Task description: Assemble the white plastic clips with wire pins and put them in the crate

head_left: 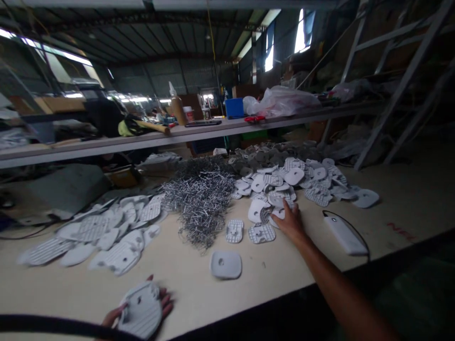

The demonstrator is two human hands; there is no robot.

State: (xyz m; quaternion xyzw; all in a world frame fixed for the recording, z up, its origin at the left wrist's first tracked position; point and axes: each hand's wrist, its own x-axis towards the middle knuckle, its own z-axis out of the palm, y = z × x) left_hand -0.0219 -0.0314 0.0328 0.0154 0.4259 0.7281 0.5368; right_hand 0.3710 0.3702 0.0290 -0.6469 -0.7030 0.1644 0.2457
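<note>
At the lower left, my left hand (165, 303) is closed around a white ribbed plastic plate (140, 310) with a small hole, the fingers showing past its right side. My right hand (291, 220) is stretched out with fingers apart at the near edge of a heap of small white plastic plates (295, 176). Its fingertips are over or touching one of them; a firm grip does not show. Two small ribbed plates (262, 233) lie just left of that hand. Nearer the table's front edge a smooth white plate (225, 264) lies alone.
A tangled heap of metal pins (202, 199) sits mid-table. Larger white plates (95, 227) are piled to its left. At right lies a white power bank (344, 234) with a black cable. Behind, a shelf (213, 132) carries a glue bottle (177, 106) and red-handled scissors (254, 119).
</note>
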